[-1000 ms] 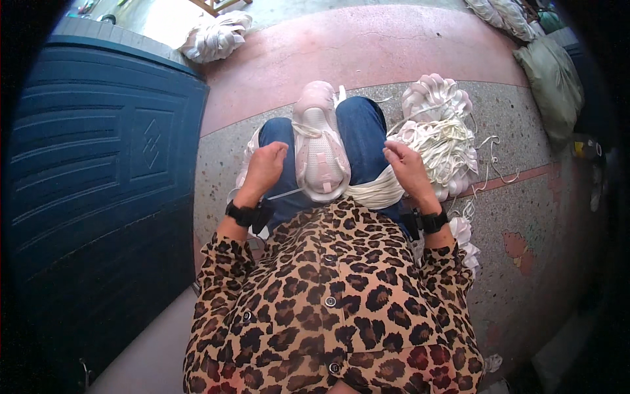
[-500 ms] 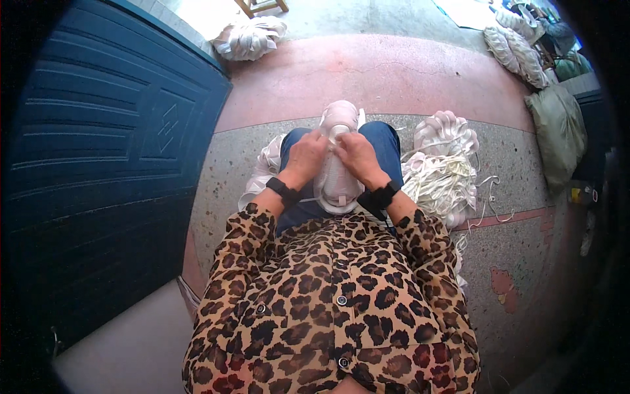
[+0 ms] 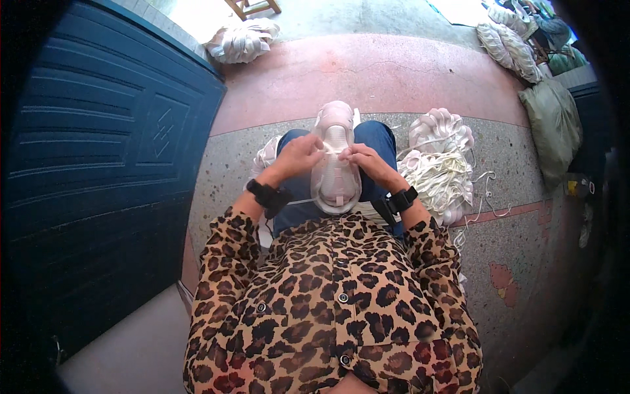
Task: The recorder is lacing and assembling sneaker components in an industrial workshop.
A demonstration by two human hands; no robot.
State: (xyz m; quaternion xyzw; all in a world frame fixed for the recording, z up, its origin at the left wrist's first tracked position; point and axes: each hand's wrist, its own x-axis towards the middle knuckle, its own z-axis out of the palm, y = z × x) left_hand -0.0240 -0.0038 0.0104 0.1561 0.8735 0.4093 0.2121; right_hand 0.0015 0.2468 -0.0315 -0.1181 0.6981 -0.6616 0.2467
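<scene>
A pale pink and white shoe (image 3: pixel 336 187) rests lengthwise between my knees, its toe end pointing away from me. My left hand (image 3: pixel 300 155) is closed in a pinch at the shoe's left side, over the lacing area. Across from it, my right hand (image 3: pixel 369 161) also pinches, with thumb and forefinger near the shoe's middle. A short stretch of white shoelace (image 3: pixel 332 150) seems to run between the two sets of fingertips; its ends are hidden. Both wrists wear black bands.
Bundled pale shoes (image 3: pixel 441 130) and a heap of white laces (image 3: pixel 434 176) lie right of my knees. More pale shoe parts (image 3: pixel 265 156) show at the left. A blue door (image 3: pixel 111 151) stands left; a greenish sack (image 3: pixel 552 131) leans at right. Farther off is a white bundle (image 3: pixel 243 41).
My hands have drawn apart to either side and slightly toward me, uncovering more of the shoe's middle. The shoe stays between my knees.
</scene>
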